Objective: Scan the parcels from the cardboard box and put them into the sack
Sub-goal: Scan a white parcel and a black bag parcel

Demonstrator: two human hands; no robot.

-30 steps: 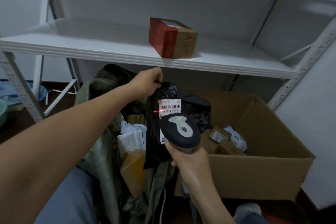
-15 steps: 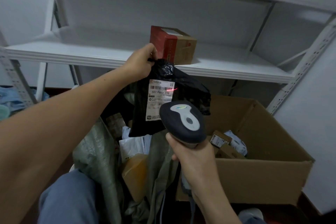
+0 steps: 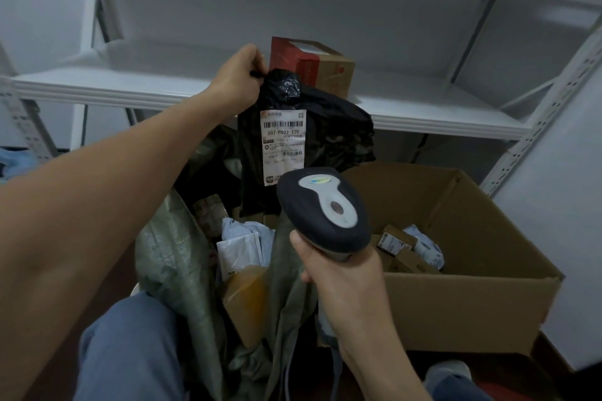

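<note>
- The right grip [image 3: 345,283] is nearest, fingers wrapped round the handle of a dark handheld scanner [image 3: 325,212] whose head points away towards the parcel.
- Left of it, the grey-green woven sack [image 3: 172,247] stands open beside a blue-trousered knee [image 3: 130,348]. A white mailer [image 3: 241,247] and an amber packet [image 3: 247,290] already lie inside.
- To the right, the cardboard box [image 3: 472,303] sits open with a few small cartons [image 3: 395,239] left in its bottom.
- Farther off, the black parcel [image 3: 332,130] hangs in the air over the far side of the sack's mouth. Its white label [image 3: 283,146] faces the scanner, and no scan line shows on it.
- It looks like a soft plastic bag with limp contents: probably light, floppy and a little slick, and not fragile. It would sag or fold wherever it is taken, so the bunched top is the sensible hold, which also lets the label hang flat.
- The left grip [image 3: 239,80] pinches exactly that gathered top corner. The whole parcel dangles below and to the right of it, and the scanner head overlaps its lower edge from the near side.
- Farthest, a red-and-brown carton [image 3: 322,65] rests on the white shelf [image 3: 130,85], just behind the parcel's top.
</note>
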